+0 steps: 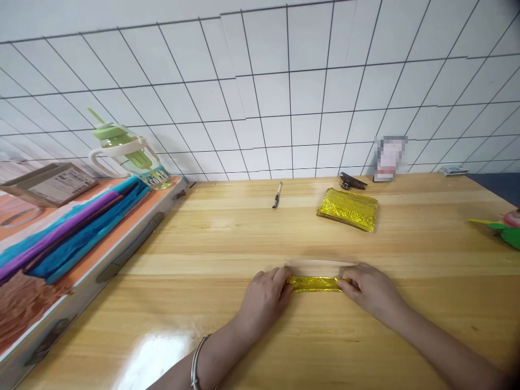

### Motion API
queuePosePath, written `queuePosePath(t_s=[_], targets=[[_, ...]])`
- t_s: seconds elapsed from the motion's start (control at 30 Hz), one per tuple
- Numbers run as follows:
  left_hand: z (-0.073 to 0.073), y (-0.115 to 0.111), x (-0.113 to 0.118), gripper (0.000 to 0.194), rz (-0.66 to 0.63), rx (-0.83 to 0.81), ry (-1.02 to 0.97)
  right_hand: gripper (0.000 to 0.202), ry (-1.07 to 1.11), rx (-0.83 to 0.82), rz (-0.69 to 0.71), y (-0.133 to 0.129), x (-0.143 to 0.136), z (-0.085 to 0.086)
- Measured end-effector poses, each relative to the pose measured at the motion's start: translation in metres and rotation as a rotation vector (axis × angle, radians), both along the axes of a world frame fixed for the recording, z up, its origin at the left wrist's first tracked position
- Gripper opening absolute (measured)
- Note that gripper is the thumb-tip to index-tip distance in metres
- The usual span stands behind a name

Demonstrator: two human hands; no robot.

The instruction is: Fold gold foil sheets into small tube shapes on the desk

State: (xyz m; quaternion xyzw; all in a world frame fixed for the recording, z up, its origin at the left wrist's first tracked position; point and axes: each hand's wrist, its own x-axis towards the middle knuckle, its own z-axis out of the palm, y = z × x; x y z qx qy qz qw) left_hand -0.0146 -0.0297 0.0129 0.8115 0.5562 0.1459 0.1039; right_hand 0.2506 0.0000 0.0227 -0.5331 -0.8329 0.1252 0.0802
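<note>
Low over the front middle of the table, my left hand pinches the left end of a gold foil paper sheet. My right hand grips the same sheet at its right end. A shiny gold band runs between my fingers, with a pale strip of the sheet standing along its far side. The ends of the sheet are hidden by my fingers. Beyond my right hand lies a stack of gold foil paper. Just behind that stack is a black clip.
A pen lies near the tiled wall. A phone-like thing, blurred out, leans there. On the left, an orange-topped box carries blue and purple crepe paper, a cardboard box and a green-lidded bottle. Something green sits at right.
</note>
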Motion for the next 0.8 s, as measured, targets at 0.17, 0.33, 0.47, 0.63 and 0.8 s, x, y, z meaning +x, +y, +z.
queuePosePath(t_s=[0.17,0.33,0.47,0.63,0.8], targets=[[0.006,-0.002,0.000,0.011,-0.117,0.081,0.090,0.024,-0.005,-0.007,0.006,0.000,0.000,0.001],[0.010,-0.001,0.000,0.027,-0.461,0.147,0.157,0.025,-0.029,-0.008,0.006,0.002,-0.001,0.000],[0.013,-0.001,0.003,0.030,-0.531,0.126,0.141,0.024,-0.039,-0.009,0.003,0.002,-0.001,-0.001],[0.017,-0.006,0.008,0.033,-0.498,0.067,0.127,0.024,-0.012,-0.004,0.006,0.002,0.000,-0.002],[0.020,-0.015,0.016,0.041,-0.384,0.006,0.130,0.023,0.023,-0.019,0.017,0.001,0.000,-0.001]])
